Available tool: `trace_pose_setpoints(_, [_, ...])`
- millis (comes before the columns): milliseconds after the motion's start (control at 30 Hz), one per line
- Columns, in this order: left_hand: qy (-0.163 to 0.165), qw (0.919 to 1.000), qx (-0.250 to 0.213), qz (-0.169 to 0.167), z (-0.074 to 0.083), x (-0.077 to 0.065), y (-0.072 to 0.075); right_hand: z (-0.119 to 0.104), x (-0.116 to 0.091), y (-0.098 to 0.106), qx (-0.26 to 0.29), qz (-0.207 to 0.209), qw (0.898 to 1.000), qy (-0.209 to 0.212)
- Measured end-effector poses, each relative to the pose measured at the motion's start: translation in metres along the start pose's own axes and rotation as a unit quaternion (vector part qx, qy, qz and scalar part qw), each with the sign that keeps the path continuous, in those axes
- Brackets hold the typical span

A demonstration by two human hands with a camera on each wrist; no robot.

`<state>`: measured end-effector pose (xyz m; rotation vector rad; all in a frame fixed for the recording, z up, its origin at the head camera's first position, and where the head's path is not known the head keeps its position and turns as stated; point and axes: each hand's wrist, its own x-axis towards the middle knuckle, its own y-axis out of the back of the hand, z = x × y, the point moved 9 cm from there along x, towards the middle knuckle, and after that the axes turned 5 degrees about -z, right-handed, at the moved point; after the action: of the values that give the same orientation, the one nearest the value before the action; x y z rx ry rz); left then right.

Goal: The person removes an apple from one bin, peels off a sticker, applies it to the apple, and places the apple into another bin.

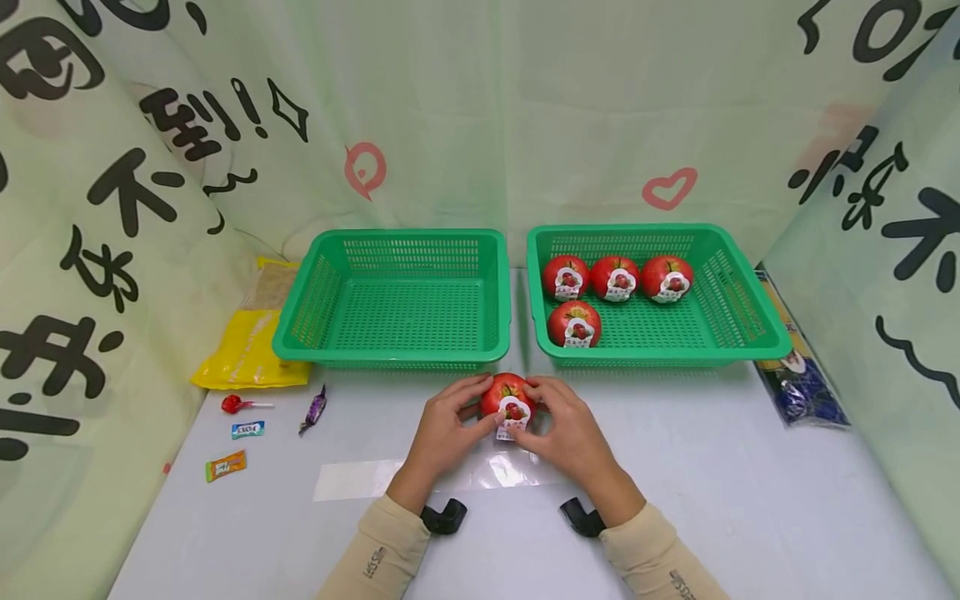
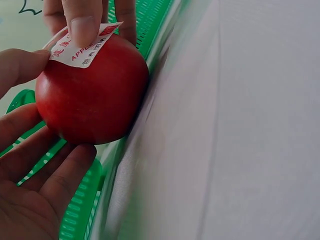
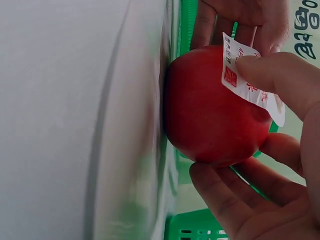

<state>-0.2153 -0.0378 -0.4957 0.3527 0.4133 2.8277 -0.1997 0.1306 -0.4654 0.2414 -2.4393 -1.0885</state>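
A red apple with a white printed sticker sits on the table between both hands. From its left side, my left hand holds it with curled fingers, its thumb at the sticker's edge. On the opposite side my right hand grips it, the thumb pressing on the sticker. In the right wrist view, the sticker's lower part stands off the red skin. The left wrist view shows the apple's bare lower side with fingers beneath it. Several stickered apples lie in the right green basket.
Another green basket stands at the left. Beside it are a yellow bag, a lollipop and several wrapped candies. A clear plastic strip lies before the hands. At the right edge lies a dark blue packet.
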Motion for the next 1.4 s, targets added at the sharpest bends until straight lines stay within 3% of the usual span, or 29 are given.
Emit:
trace_pose_setpoints(300, [-0.004,1.0,0.005,-0.001,0.001,-0.001,-0.001,-0.002,0.002,-0.008,-0.033,-0.011,0.999,-0.002])
trace_pose_setpoints(467, [-0.013,0.9998,0.016,0.0,0.002,-0.002,-0.002,-0.001,0.002,-0.008,-0.022,-0.028,0.999,-0.003])
trace_pose_setpoints(567, [-0.014,0.9997,0.023,0.0,0.002,-0.003,-0.003,0.007,0.002,-0.009,0.048,-0.062,0.997,-0.019])
trace_pose_setpoints(700, [-0.019,0.9994,0.029,-0.006,0.002,-0.003,-0.003,0.019,0.001,-0.01,0.167,-0.095,0.98,-0.047])
trace_pose_setpoints(767, [-0.02,0.9992,0.034,-0.009,0.002,-0.003,-0.003,0.022,0.001,-0.01,0.19,-0.1,0.976,-0.047])
trace_pose_setpoints(1033, [-0.02,0.9968,0.075,-0.016,0.003,-0.003,-0.004,0.02,0.002,-0.005,0.181,-0.095,0.978,-0.029])
trace_pose_setpoints(1400, [-0.015,0.9959,0.084,-0.029,0.004,-0.003,-0.006,0.019,0.002,-0.007,0.171,-0.094,0.981,-0.018])
